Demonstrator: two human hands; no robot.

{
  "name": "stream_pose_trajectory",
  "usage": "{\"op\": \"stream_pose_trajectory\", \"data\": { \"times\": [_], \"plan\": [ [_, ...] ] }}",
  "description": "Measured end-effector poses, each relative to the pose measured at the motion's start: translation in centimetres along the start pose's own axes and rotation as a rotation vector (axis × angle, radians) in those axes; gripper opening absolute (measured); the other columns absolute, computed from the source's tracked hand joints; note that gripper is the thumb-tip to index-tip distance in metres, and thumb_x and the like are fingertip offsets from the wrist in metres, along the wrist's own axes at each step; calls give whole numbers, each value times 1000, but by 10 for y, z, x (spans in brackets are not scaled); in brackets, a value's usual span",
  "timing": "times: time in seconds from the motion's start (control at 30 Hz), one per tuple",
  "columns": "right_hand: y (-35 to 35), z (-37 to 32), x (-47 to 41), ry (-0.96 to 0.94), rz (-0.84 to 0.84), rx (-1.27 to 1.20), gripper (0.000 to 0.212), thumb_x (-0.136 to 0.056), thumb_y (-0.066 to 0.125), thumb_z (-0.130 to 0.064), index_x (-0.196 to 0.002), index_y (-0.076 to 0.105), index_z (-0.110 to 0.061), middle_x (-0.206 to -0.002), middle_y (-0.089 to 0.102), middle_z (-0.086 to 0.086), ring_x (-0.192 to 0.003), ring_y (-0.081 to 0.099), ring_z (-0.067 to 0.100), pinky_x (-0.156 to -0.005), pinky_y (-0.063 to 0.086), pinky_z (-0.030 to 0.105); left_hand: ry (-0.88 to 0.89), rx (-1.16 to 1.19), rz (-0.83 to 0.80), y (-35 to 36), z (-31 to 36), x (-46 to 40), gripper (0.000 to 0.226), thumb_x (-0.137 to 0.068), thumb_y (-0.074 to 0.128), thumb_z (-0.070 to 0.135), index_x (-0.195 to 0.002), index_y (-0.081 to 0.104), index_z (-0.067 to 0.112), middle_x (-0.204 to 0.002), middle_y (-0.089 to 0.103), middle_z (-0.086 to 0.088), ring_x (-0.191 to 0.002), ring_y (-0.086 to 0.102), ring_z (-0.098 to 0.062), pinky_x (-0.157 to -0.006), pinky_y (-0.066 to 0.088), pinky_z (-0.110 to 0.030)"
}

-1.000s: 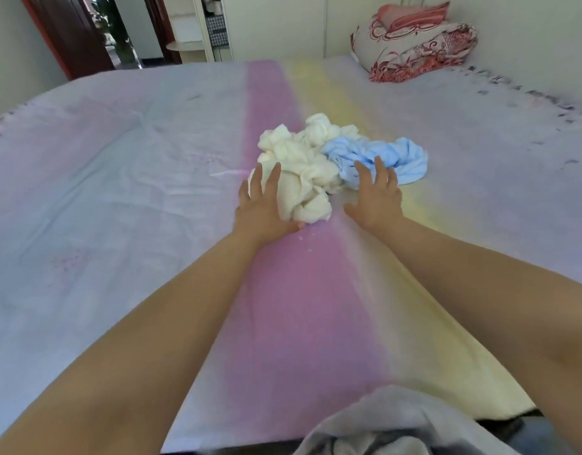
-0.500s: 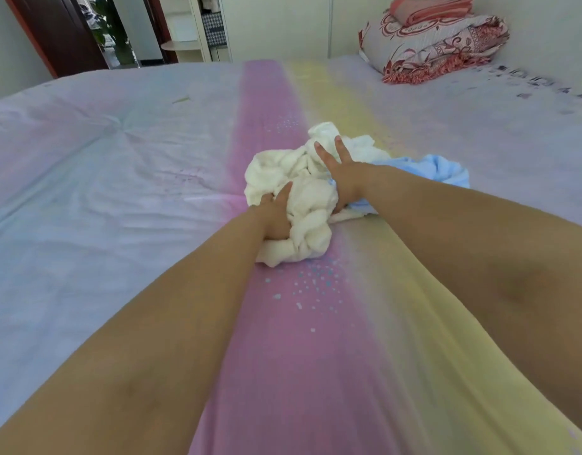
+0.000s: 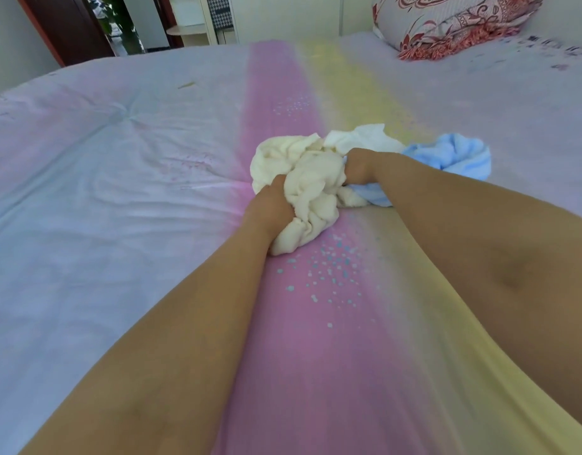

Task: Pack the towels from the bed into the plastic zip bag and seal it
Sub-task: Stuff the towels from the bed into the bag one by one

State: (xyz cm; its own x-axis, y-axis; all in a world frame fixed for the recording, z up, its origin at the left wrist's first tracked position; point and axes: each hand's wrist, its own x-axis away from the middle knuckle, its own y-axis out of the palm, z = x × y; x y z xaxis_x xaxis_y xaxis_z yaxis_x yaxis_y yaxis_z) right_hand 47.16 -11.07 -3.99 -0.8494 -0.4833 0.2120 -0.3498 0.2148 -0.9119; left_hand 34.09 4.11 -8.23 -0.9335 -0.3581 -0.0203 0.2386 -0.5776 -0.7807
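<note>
Both hands bunch the towels on the bed.
Left hand clenches the cream towel; right hand clutches cream and blue towel: soft, light, floppy, best gathered in fistfuls.

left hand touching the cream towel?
Touching. The head view shows the left hand closed on the crumpled cream terry towel, fabric bunched against its fingers with no gap.
</note>
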Motion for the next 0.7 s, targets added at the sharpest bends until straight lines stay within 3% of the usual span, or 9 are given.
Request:
{"op": "stream_pose_trajectory", "data": {
  "times": [0.07, 0.13, 0.23, 0.3, 0.4, 0.5, 0.57, 0.63, 0.7],
  "plan": [
    [5, 2, 15, -69, 34, -20, 27, -91, 53, -14, -65, 48, -16, -73, 50, 0, -85, 48, 21, -70, 36, 28, 44, -45, 20, 0, 4, 14, 52, -73, 36, 50, -113, 47, 18, -97, 57, -2, -91, 57, -28, -82, 46, -39],
    [11, 5, 37, -133, 66, -3, 28, -90, 53, -15, -62, 49, -17, -81, 57, 5, -82, 50, 21, -67, 36, 29, 62, -65, 14, 0, 10, 32, 35, -75, 38, 51, -101, 47, 30, -88, 55, 12, -84, 57, -19, -75, 44, -33],
    [11, 1, 79, -197, 38, 14, 14, -91, 51, -13, -80, 59, -11, -97, 61, 13, -90, 55, 25, -74, 38, 31, 72, -72, -28, -4, 20, 62, 30, -75, 48, 47, -102, 53, 33, -93, 63, 11, -86, 61, -18, -80, 52, -40],
    [12, -2, 110, -221, 39, 25, 18, -91, 50, -15, -99, 63, -4, -109, 64, 16, -100, 59, 31, -82, 44, 33, 85, -71, -54, -11, 25, 88, 35, -79, 51, 42, -112, 52, 32, -106, 64, 8, -94, 61, -20, -85, 51, -42],
    [10, -4, 161, -232, 52, 5, 24, -89, 53, -22, -105, 63, -7, -109, 66, 12, -101, 61, 30, -87, 48, 40, 154, -62, -56, -24, 31, 132, 42, -79, 48, 49, -119, 51, 35, -117, 62, 9, -104, 60, -20, -91, 49, -43],
    [11, -5, 215, -264, 38, -54, 16, -87, 57, -28, -90, 64, -14, -93, 66, 4, -88, 61, 21, -83, 48, 39, 205, -83, -106, -39, 35, 168, 53, -72, 45, 60, -120, 52, 37, -120, 60, 10, -108, 59, -17, -92, 49, -42],
    [10, -6, 247, -272, 39, -48, 19, -84, 56, -32, -67, 49, -25, -69, 52, -7, -66, 50, 10, -69, 41, 31, 233, -139, -156, -49, 39, 190, 58, -72, 46, 63, -124, 49, 38, -125, 58, 12, -111, 57, -15, -94, 48, -41],
    [9, -7, 276, -243, 23, 9, 26, -82, 57, -33, -64, 38, -31, -68, 44, -11, -64, 44, 8, -63, 38, 25, 294, -157, -204, -60, 46, 213, 43, -80, 53, 50, -120, 53, 35, -119, 61, 12, -106, 58, -12, -89, 48, -35],
    [9, -8, 303, -280, 29, 8, 22, -83, 59, -32, -68, 44, -33, -75, 55, -11, -74, 55, 13, -68, 43, 29, 336, -138, -242, -71, 54, 235, 27, -79, 62, 31, -106, 59, 27, -104, 66, 6, -95, 60, -14, -79, 47, -33]
  ]
}}
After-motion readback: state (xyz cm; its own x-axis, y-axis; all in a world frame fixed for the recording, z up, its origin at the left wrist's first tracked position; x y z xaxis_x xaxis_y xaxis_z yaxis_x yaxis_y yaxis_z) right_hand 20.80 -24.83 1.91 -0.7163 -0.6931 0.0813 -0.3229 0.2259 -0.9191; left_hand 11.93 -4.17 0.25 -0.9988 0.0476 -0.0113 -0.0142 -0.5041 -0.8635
